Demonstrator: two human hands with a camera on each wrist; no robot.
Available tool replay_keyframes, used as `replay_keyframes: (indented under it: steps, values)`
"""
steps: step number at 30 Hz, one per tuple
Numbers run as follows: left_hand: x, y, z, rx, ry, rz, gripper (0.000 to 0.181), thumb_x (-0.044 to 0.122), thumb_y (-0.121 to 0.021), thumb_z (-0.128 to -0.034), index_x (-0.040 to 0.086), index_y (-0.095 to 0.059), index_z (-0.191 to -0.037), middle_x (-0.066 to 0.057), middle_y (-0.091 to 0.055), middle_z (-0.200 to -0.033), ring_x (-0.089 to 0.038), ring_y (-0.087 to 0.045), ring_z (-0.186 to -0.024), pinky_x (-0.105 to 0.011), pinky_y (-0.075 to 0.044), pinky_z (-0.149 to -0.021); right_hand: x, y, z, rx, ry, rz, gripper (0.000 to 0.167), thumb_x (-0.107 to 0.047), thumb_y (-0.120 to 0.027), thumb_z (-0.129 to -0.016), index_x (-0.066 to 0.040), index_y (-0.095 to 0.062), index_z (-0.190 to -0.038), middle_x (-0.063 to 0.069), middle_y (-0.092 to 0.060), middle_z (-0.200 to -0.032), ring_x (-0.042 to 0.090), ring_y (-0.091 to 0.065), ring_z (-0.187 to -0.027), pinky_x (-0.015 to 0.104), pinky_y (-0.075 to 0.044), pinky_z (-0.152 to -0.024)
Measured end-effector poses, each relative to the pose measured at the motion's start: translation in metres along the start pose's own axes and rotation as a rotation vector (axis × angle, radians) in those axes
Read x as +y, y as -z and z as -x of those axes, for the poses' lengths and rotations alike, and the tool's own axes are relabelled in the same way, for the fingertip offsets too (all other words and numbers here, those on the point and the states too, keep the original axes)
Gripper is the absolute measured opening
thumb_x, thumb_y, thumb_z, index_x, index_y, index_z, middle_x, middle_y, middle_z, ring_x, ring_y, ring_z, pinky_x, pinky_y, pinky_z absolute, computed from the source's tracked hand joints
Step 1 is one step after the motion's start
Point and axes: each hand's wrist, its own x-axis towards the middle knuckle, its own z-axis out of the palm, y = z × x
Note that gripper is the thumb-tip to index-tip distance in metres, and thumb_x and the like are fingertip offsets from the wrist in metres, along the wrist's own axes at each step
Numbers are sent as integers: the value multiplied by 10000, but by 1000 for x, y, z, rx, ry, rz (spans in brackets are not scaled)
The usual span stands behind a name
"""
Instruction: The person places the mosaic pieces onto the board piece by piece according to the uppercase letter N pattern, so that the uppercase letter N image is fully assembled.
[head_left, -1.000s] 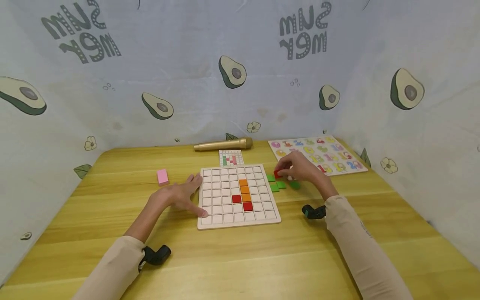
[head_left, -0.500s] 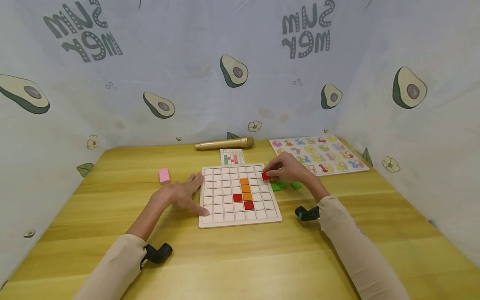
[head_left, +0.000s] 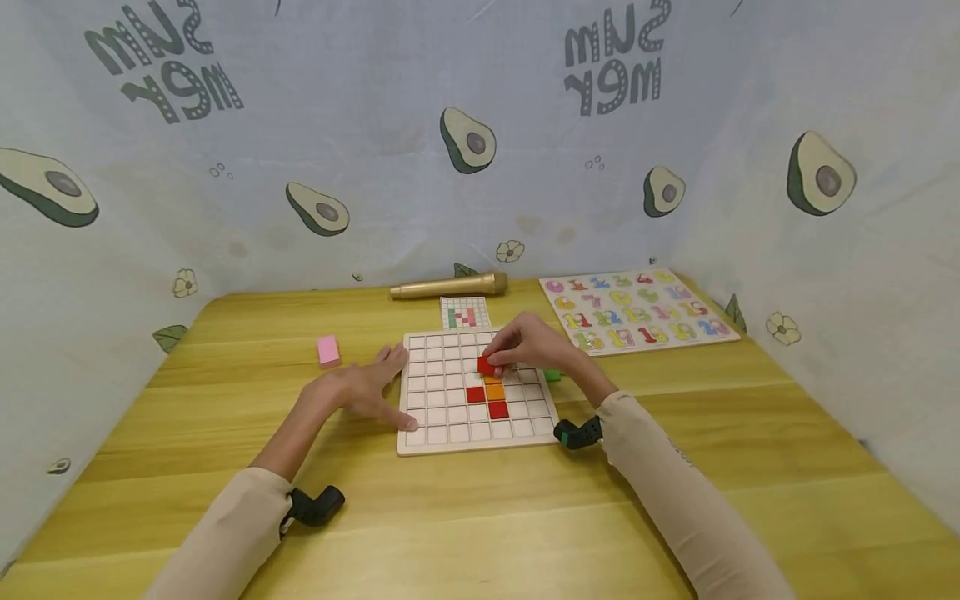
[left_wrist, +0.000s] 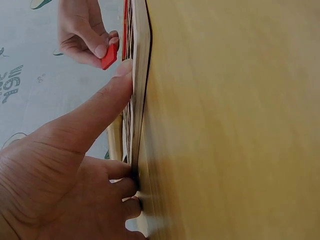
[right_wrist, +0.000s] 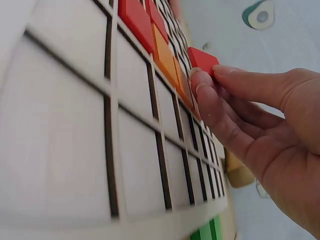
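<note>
My right hand (head_left: 534, 343) pinches a red square tile (head_left: 486, 366) between thumb and fingers, above the upper middle of the white grid board (head_left: 438, 418). In the right wrist view, that red tile (right_wrist: 202, 60) is tilted and held clear of the grid. Below it, orange tiles (head_left: 495, 392) form a column, partly hidden by the hand, with one red tile (head_left: 498, 409) at its foot. Another red tile (head_left: 476, 394) lies to the left. My left hand (head_left: 363, 390) rests at the board's left side, thumb on the near corner, other fingers spread along the edge.
Behind the board lies a small pattern card (head_left: 463, 312), with a gold microphone (head_left: 446, 288) beyond it. A number board (head_left: 645, 308) is at the back right. A pink block (head_left: 327, 351) sits left, and green tiles (head_left: 552, 376) lie by the board's right edge.
My right hand has carried the red tile leftward, from beside the green tiles to over the board near the orange column. The left hand has stayed in place.
</note>
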Motion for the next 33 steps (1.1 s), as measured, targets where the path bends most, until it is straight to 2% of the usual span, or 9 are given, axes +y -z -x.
replay_keyframes:
  steps: [5, 15, 21, 26, 33]
  values:
    - [2, 0, -1, 2, -1, -3, 1304, 584, -847, -890, 43, -13, -1733, -158, 94, -1809, -347, 68, -1672, -689, -9, -1289, -10, -13, -9, -44, 14, -26, 128, 44, -740, -992, 99, -813, -1082, 192, -812, -914, 292, -783, -746, 388, -661, -747]
    - [1, -2, -4, -3, 19, -13, 1294, 608, -829, -894, 49, -20, -1735, -160, 74, -1811, -346, 43, -1675, -685, -34, -1293, -16, -34, -19, -35, 21, 14, 85, 45, -771, -966, 81, -827, -1019, 159, -809, -868, 215, -764, -693, 340, -652, -698]
    - [-3, -2, -5, -14, 13, -7, 1368, 666, -850, -837, 74, -10, -1740, -152, 98, -1810, -358, 68, -1671, -711, -18, -1279, -18, -38, -21, -26, 52, 65, 64, 26, -798, -950, 56, -842, -986, 119, -801, -810, 182, -734, -647, 312, -638, -668]
    - [-6, -1, -6, -18, 9, -4, 1416, 741, -840, -792, 112, -6, -1748, -132, 108, -1813, -368, 60, -1670, -738, -48, -1264, -20, -40, -22, -22, 78, 113, 55, 20, -809, -942, 44, -851, -967, 113, -797, -792, 181, -727, -640, 297, -629, -663]
    - [1, 0, -1, -19, 20, -1, 1331, 647, -830, -872, 81, 5, -1740, -154, 112, -1808, -373, 45, -1670, -722, -44, -1274, -21, -41, -24, -8, 100, 163, 44, 10, -823, -933, 27, -856, -957, 92, -811, -840, 150, -743, -695, 279, -630, -696]
